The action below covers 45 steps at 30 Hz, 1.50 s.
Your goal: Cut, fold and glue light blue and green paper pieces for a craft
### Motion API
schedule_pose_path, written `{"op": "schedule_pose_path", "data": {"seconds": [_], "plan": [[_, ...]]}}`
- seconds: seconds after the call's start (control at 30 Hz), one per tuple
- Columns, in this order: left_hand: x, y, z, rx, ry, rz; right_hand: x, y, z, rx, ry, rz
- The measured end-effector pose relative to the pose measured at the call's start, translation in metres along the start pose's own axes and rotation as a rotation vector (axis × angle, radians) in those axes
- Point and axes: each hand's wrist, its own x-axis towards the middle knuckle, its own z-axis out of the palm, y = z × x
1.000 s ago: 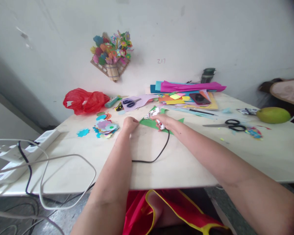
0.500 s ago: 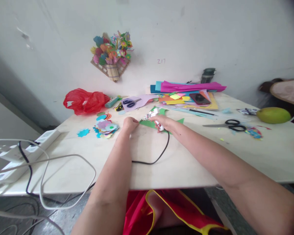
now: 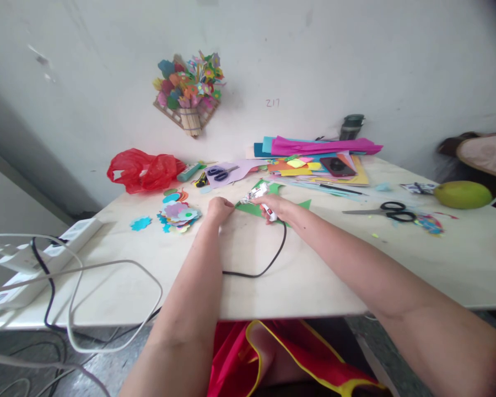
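My right hand [image 3: 278, 206] is wrapped round a white hot glue gun [image 3: 259, 191], whose nozzle points left toward my left hand [image 3: 220, 209]. The fingers of my left hand are pinched together just beside the nozzle; what lies between them is too small and hidden to make out. Under the gun are pieces of green paper [image 3: 251, 209], partly covered by my right hand. A black cord [image 3: 282, 245] curves down from the gun's handle and passes behind my left forearm.
Paper flower cut-outs [image 3: 179, 215] lie left. Black scissors [image 3: 397, 212] and a yellow-green fruit [image 3: 463, 195] are right. Behind are purple-handled scissors [image 3: 220, 173], coloured sheets [image 3: 326, 146], a phone [image 3: 338, 167] and a red bag [image 3: 143, 172]. A power strip [image 3: 78, 231] with cables sits at left.
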Motion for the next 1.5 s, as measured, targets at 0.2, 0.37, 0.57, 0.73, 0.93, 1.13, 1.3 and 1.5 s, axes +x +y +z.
{"op": "schedule_pose_path", "data": {"seconds": [0.2, 0.37, 0.57, 0.73, 0.93, 1.13, 1.3, 1.5], "plan": [[0.0022, -0.0015, 0.0016, 0.004, 0.003, 0.002, 0.0011, 0.0013, -0.001, -0.01, -0.029, 0.009], [0.0008, 0.0, 0.0002, 0.004, -0.004, -0.009, 0.0021, 0.0014, -0.0009, -0.007, -0.038, 0.011], [0.0013, -0.0008, -0.0001, 0.023, -0.011, 0.002, 0.0029, 0.0022, -0.0014, -0.008, -0.049, 0.004], [0.0016, -0.0013, -0.0001, 0.008, -0.008, 0.009, 0.0015, 0.0033, -0.0014, -0.004, -0.037, -0.002], [-0.0014, 0.0015, -0.0015, 0.008, -0.005, -0.009, 0.002, 0.0045, -0.0023, -0.011, -0.048, -0.009], [0.0021, -0.0029, 0.0027, 0.023, 0.017, 0.048, 0.0027, 0.0042, -0.0049, 0.007, -0.063, -0.029], [0.0026, -0.002, 0.0028, 0.05, 0.023, 0.041, 0.0041, 0.0027, -0.0089, 0.039, -0.013, -0.043], [0.0004, 0.001, 0.0008, 0.051, 0.018, 0.028, 0.0081, 0.0045, -0.008, 0.006, 0.011, -0.02]]}}
